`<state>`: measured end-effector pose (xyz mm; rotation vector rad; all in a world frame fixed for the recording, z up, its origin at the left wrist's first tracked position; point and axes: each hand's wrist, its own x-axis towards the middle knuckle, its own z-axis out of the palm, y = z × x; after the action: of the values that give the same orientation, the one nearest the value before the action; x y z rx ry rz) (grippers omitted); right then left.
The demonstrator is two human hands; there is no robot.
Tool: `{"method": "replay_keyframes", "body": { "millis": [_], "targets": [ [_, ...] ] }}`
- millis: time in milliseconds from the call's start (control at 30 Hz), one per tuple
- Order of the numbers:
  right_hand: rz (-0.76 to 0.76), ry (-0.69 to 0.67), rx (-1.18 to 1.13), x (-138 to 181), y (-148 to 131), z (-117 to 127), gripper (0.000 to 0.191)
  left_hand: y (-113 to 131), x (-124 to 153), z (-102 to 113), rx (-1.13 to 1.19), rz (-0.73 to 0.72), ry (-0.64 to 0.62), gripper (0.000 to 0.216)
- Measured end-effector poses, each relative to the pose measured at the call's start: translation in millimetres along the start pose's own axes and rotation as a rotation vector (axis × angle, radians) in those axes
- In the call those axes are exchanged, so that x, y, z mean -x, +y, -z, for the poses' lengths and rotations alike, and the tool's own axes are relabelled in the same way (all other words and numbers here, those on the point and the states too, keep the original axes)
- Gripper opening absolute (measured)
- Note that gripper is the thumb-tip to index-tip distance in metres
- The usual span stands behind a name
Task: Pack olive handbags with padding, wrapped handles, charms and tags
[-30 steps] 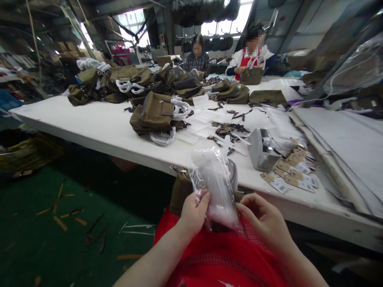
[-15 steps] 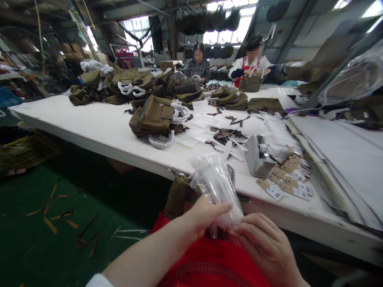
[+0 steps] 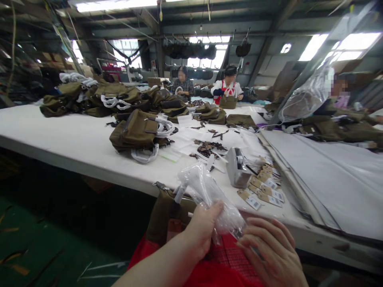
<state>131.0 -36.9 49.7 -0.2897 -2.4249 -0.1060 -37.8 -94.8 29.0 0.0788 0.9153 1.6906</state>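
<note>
My left hand (image 3: 205, 227) is closed round a crinkled clear plastic bag (image 3: 208, 181), thumb on top, over my lap. At the bag's lower right end, the fingers of my right hand (image 3: 271, 245) press on the plastic; its thumb is mostly hidden. Under the plastic, an olive-green handbag (image 3: 160, 211) with a brown tag (image 3: 174, 228) rests between my red apron (image 3: 227, 259) and the table edge. Part of that handbag is covered by my left arm and the plastic.
On the white table (image 3: 74, 145) lie an olive handbag with wrapped handles (image 3: 134, 129), a bag pile (image 3: 116, 89), dark straps (image 3: 208, 148), a grey tape dispenser (image 3: 238, 169) and paper tags (image 3: 263, 187). Two co-workers (image 3: 229, 87) sit across. A slanted pole (image 3: 291, 95) stands right.
The view has swung right and up. Both hands still hold the plastic bag, which now lies more tilted. My right fingers are spread a little more at its end, and more of the lap handbag shows.
</note>
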Motion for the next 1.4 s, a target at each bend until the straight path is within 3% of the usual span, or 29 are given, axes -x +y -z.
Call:
{"method": "replay_keyframes", "body": {
  "millis": [267, 700, 800, 933, 1233, 1400],
  "targets": [
    [-0.108, -0.039, -0.117, -9, -1, -3, 0.006, 8, 0, 3, -0.125, -0.091, 0.034, 0.054],
    [-0.337, 0.195, -0.095, -4, -7, -10, 0.006, -1, -11, 27, -0.457, -0.191, 0.084, 0.050],
    [-0.332, 0.151, -0.138, -8, -8, -13, 0.003, -3, -13, 26, -0.461, -0.251, 0.134, 0.050],
    [-0.236, 0.036, -0.096, -10, -13, -21, 0.029, -5, -12, 22, -0.377, -0.240, 0.103, 0.051],
    [-0.096, -0.065, -0.205, -9, -10, -29, 0.009, -6, -3, 22, -0.269, -0.121, -0.009, 0.046],
    [-0.072, -0.156, -0.251, -9, -5, -25, 0.010, -7, -4, 22, -0.309, -0.136, 0.060, 0.041]
  ]
}}
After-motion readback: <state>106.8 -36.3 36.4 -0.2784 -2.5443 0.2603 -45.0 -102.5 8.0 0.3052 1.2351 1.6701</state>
